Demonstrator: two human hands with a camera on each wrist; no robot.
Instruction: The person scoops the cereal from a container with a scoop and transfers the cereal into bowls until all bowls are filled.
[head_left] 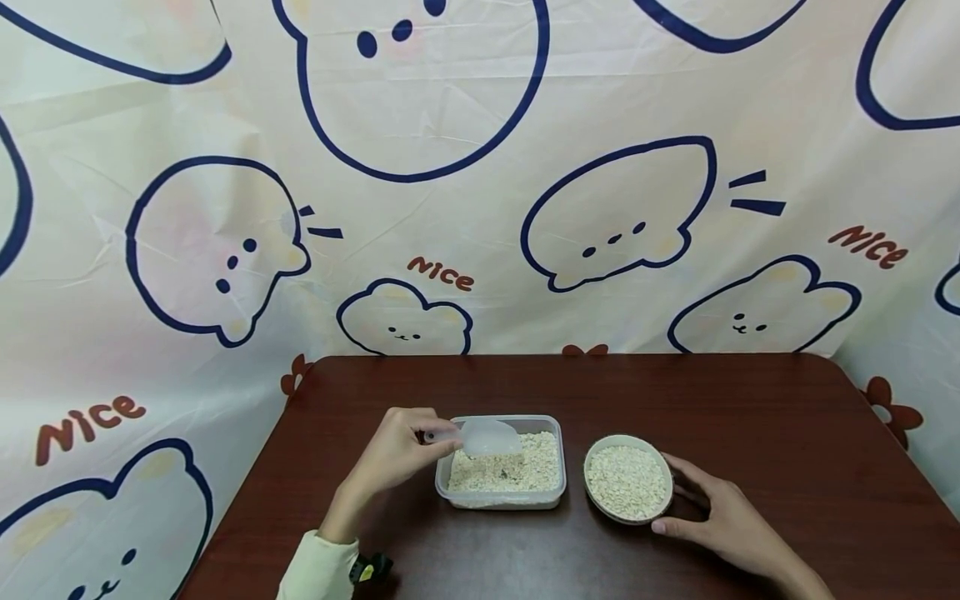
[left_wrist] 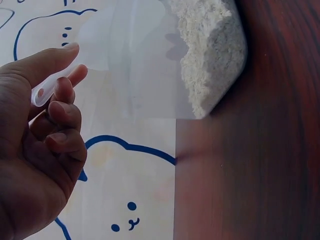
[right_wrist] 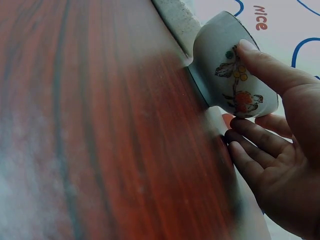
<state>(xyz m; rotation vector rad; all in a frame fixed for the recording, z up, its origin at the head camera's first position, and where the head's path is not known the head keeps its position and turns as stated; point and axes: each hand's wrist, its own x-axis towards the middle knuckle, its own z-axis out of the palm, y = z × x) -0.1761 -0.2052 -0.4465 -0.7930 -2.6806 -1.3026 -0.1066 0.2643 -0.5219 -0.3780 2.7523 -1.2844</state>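
My left hand (head_left: 401, 446) pinches the handle of a translucent plastic scoop (head_left: 491, 437) between thumb and fingers. The scoop is over a rectangular clear plastic container (head_left: 501, 500) of pale oat flakes (head_left: 528, 467). In the left wrist view the scoop's handle (left_wrist: 44, 92) shows between thumb and index finger, with the other fingers curled. My right hand (head_left: 723, 517) holds the right side of a small round bowl (head_left: 630, 519), thumb at its front and fingers behind. Similar flakes (head_left: 628, 482) fill the bowl. Painted flowers decorate the bowl's side (right_wrist: 210, 55) in the right wrist view.
Both vessels stand side by side on a dark reddish-brown wooden table (head_left: 480, 558), the bowl to the right of the container. A pale curtain (head_left: 480, 225) with blue cartoon outlines hangs behind the table and along its sides.
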